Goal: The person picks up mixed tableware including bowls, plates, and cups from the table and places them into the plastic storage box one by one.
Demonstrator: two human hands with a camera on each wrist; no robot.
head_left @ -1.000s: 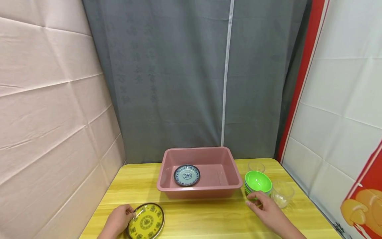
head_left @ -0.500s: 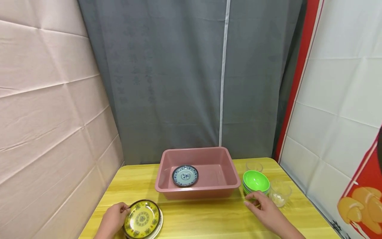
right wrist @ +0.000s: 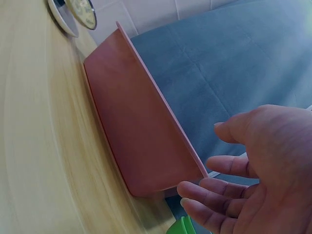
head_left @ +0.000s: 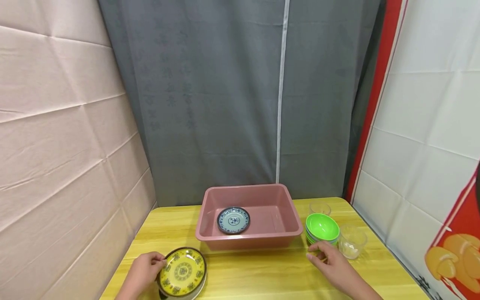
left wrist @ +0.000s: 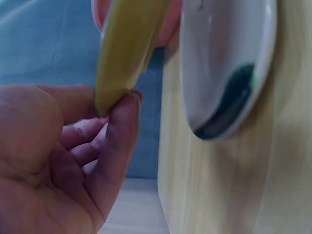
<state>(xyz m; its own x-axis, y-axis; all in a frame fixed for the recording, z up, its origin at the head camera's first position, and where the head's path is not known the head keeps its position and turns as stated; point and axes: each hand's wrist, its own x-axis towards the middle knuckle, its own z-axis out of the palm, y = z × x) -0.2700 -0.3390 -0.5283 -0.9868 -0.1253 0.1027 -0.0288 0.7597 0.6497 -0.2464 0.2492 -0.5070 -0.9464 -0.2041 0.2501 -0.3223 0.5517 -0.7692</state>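
The left grip (head_left: 141, 273) pinches the yellow plate (head_left: 182, 271) at its 9 o'clock edge, holding it over a white dish (left wrist: 224, 63) on the counter (head_left: 255, 275). With so one-sided a hold on smooth glaze, the 3 o'clock side could sag or twist free and chip against the dish below. The tub (head_left: 249, 243) lies at 2 o'clock from the plate; a low pass that way could knock its near wall, and a blue-patterned plate (head_left: 233, 220) inside could be struck. The right grip (head_left: 333, 264), fingers loosely spread and holding nothing, is just beside the stacked bowls (head_left: 322, 226); a careless sweep towards 12 o'clock could jostle them, or towards 1 o'clock the clear glass (head_left: 352, 243).
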